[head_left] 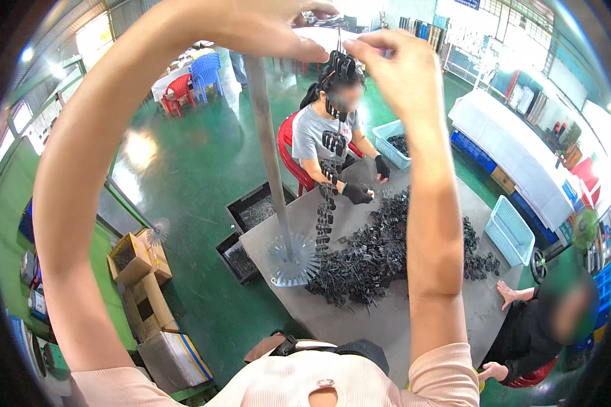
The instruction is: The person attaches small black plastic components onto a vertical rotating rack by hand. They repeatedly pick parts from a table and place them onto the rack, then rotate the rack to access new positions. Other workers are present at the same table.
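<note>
Both my arms are raised, with my hands at the top edge of the view. My left hand (268, 30) has its thumb and fingers apart beside the top of a grey metal pole (268, 136), its upper part cut by the frame. Close to it, my right hand (397, 64) pinches at the upper end of a hanging string of small black plastic parts (333, 142); the exact grip is small and partly hidden. That string drops toward the table beside the pole. A round, slotted metal disc (293, 261) surrounds the pole's lower end.
A heap of black parts (360, 261) covers the middle of the grey table (299, 298). Across it sits a gloved person (319, 136); another person (543, 325) is at the right. Light-blue baskets (509, 230), black trays (241, 261) and cardboard boxes (130, 258) stand around.
</note>
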The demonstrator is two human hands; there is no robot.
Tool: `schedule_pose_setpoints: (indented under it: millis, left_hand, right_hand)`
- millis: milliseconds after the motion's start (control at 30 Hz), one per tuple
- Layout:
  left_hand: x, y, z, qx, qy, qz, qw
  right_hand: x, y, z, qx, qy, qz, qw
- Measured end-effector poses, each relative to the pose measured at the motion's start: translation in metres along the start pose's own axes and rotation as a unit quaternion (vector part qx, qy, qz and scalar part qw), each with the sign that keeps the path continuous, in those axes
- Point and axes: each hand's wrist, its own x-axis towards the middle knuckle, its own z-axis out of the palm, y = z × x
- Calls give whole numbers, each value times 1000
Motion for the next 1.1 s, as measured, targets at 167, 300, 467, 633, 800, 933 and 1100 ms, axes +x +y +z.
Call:
schedule_pose_setpoints:
  millis: [167, 300, 467, 633, 800, 933, 1100]
  left_hand:
    - [15, 30, -19, -31, -104, -125, 986]
    - [12, 22, -4, -15, -56, -114, 992]
    - [-3, 4, 7, -36, 34, 3, 999]
    - [1, -23, 15, 0, 34, 64, 997]
    - [21, 15, 1, -4, -46, -45, 998]
    - [15, 26, 12, 28, -18, -78, 996]
    - [17, 31, 31, 77, 38, 14, 996]
  right_hand:
    - [8, 0, 19, 47, 47, -33, 997]
    - [1, 48, -12, 150, -15, 25, 988]
    - [-8, 99, -83, -37, -170, 183, 968]
    - [-3, 52, -41, -37, -71, -26, 996]
    - [4, 10, 2, -4, -28, -16, 999]
    - [-9, -8, 12, 82, 9, 57, 995]
    - [-21, 5, -24, 179, -30, 109, 977]
